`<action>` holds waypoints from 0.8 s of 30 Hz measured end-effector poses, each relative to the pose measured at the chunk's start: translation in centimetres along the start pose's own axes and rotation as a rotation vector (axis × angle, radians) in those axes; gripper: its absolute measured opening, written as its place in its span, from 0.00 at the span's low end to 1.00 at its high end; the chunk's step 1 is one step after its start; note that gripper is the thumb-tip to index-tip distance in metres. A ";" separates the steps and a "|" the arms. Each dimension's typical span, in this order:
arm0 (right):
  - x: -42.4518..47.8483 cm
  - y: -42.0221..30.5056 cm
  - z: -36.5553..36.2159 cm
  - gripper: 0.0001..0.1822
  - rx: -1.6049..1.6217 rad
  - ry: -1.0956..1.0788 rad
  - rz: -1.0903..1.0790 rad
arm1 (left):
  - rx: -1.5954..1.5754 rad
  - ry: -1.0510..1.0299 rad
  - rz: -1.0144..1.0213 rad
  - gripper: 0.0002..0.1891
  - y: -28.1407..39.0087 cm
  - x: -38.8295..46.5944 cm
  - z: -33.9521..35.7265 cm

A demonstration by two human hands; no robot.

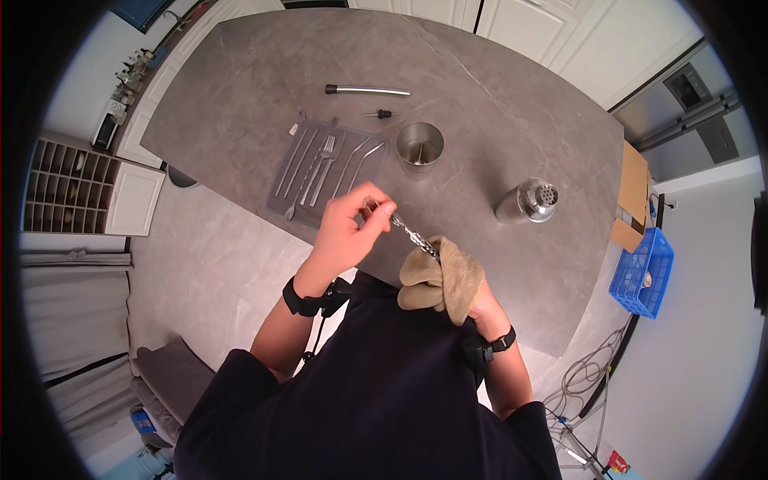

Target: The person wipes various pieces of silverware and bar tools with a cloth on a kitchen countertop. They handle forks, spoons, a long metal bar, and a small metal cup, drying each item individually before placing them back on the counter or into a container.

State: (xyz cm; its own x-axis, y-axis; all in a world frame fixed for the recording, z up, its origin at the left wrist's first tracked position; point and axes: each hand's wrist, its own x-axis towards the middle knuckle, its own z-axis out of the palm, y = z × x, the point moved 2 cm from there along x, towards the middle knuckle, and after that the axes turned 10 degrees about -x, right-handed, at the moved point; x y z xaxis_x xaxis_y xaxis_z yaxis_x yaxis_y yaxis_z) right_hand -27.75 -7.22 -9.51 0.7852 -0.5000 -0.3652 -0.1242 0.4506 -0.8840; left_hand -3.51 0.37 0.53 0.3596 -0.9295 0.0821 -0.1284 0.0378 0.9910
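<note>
My left hand pinches one end of a shiny metal utensil with a patterned surface; its exact kind I cannot tell. A tan cloth is wrapped about the utensil's other end, with my right hand gripping through it, mostly hidden by the folds. Beyond my left hand lies a grey mat holding metal straws, a fork and a twisted bar spoon. To the right of the mat stands an open metal tumbler with a metal piece inside. A cocktail shaker with a perforated strainer top stands farther right.
A muddler and a bottle pourer lie at the far side of the grey stone-look table. Beyond its right edge are a cardboard box, a blue plastic crate and coiled cables on the floor.
</note>
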 end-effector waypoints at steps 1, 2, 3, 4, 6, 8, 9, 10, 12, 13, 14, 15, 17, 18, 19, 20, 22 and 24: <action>0.2 0.6 -0.6 0.23 -0.002 0.015 0.029 | 0.024 -0.035 0.011 0.05 0.2 -0.2 0.2; 0.4 1.2 -1.2 0.23 -0.004 0.029 0.059 | 0.076 -0.084 0.009 0.06 0.4 -0.3 0.3; 0.4 1.5 -1.5 0.22 -0.007 0.046 0.090 | 0.099 -0.115 0.003 0.06 0.2 -0.4 0.5; 0.7 1.4 -1.6 0.21 -0.123 0.098 -0.060 | 0.122 -0.147 -0.002 0.06 -0.2 -0.5 0.6; 1.2 1.1 -1.4 0.18 -0.354 0.202 -0.361 | 0.147 -0.130 -0.052 0.06 -0.2 -0.6 0.8; 0.7 1.5 -1.0 0.17 -0.203 0.243 -0.319 | 0.140 -0.027 -0.045 0.06 -0.3 -0.6 0.7; 0.3 1.3 -0.7 0.17 -0.130 0.261 -0.299 | 0.136 0.028 -0.039 0.06 -0.3 -0.6 0.6; 0.0 1.1 -0.7 0.17 -0.011 0.252 -0.231 | 0.110 0.079 -0.027 0.06 -0.7 -0.8 0.6; -0.5 0.5 -0.7 0.17 0.228 0.231 -0.095 | 0.084 0.118 -0.046 0.05 -1.3 -1.2 0.9; -0.4 0.7 -1.1 0.16 0.298 0.250 -0.118 | 0.072 0.138 -0.055 0.04 -1.4 -1.3 1.0; -0.2 1.3 -1.7 0.16 0.368 0.268 -0.142 | 0.021 0.089 -0.064 0.04 -1.3 -1.3 1.4; 0.0 1.8 -2.4 0.16 0.439 0.290 -0.166 | -0.031 0.037 -0.074 0.04 -1.4 -1.3 2.0; 0.5 2.8 -3.4 0.16 0.633 0.163 -0.167 | -0.075 -0.040 -0.094 0.04 -1.6 -1.6 2.6; 0.5 2.6 -3.2 0.16 0.484 0.262 -0.205 | -0.067 -0.061 -0.105 0.04 -1.7 -1.8 2.8; 0.4 2.5 -3.1 0.17 0.407 0.307 -0.217 | -0.058 -0.084 -0.116 0.04 -1.8 -1.9 3.0; 0.3 2.3 -3.0 0.18 0.327 0.355 -0.226 | -0.062 -0.094 -0.120 0.03 -2.0 -2.0 3.2; -0.2 1.3 -2.4 0.20 0.314 0.337 -0.193 | -0.024 -0.149 -0.154 0.03 -2.1 -2.3 3.2; 0.0 1.4 -2.3 0.22 0.360 0.343 -0.195 | 0.023 -0.233 -0.204 0.03 -2.0 -2.4 3.2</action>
State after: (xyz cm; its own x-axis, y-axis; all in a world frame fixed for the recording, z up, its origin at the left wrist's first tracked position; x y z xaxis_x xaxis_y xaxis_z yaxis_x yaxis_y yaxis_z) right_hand -29.31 -8.29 -11.36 0.5221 -0.7856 -0.3320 0.2672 0.5203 -0.8111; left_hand -7.07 1.38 -1.95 0.1586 -0.9763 -0.1471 -0.0971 -0.1636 0.9817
